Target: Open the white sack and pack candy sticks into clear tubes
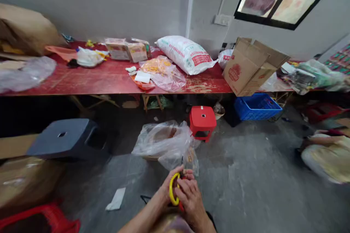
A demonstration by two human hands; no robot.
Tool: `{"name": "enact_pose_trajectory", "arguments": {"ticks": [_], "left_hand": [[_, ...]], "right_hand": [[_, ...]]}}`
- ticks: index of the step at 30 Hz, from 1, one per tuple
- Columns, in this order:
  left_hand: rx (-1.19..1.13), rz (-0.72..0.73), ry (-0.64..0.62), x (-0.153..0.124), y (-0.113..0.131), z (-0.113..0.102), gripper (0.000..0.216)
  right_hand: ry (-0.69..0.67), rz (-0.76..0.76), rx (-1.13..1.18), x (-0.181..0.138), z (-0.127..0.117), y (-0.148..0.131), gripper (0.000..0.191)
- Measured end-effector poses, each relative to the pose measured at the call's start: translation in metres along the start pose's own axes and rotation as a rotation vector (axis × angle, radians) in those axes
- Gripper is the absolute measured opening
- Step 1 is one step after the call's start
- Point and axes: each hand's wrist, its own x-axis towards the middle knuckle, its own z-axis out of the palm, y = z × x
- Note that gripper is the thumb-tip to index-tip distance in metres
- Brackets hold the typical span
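Low in the middle of the head view, my left hand [167, 185] and my right hand [189, 193] come together. Between them is a yellow loop-shaped thing [172, 189], with bits of red beside it; its exact kind does not show. My left fingers curl around the loop's far side. The right hand is closed over its right side, with fingers bent against it, and hides part of it. Just beyond my fingertips, a clear plastic bag [164, 140] drapes over an open carton on the floor.
A red stool [202, 120] stands behind the bag, a blue crate [258, 107] right of it. The long red table [95, 80] bears a white sack [188, 54] and a cardboard box [246, 67]. At left are a grey stool [62, 136] and red stool [41, 218]. A person's blurred arm [325, 140] shows right.
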Motion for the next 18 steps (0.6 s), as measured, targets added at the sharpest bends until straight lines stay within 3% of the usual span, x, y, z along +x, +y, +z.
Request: {"name": "enact_pose_trajectory", "arguments": {"ticks": [3, 7, 12, 18], "left_hand": [[-0.002, 0.194, 0.111, 0.032, 0.029, 0.012, 0.018], [0.037, 0.470, 0.270, 0.063, 0.053, 0.029, 0.028], [0.191, 0.701, 0.452, 0.110, 0.060, 0.064, 0.042], [0.683, 0.808, 0.525, 0.213, 0.070, 0.116, 0.049]], "right_hand": [[-0.199, -0.012, 0.127, 0.020, -0.013, 0.046, 0.074], [-0.432, 0.154, 0.467, 0.045, -0.022, 0.097, 0.071], [-0.527, 0.607, 0.828, 0.087, -0.013, 0.154, 0.039], [-0.596, 0.785, 1.088, 0.129, -0.013, 0.266, 0.031]]}}
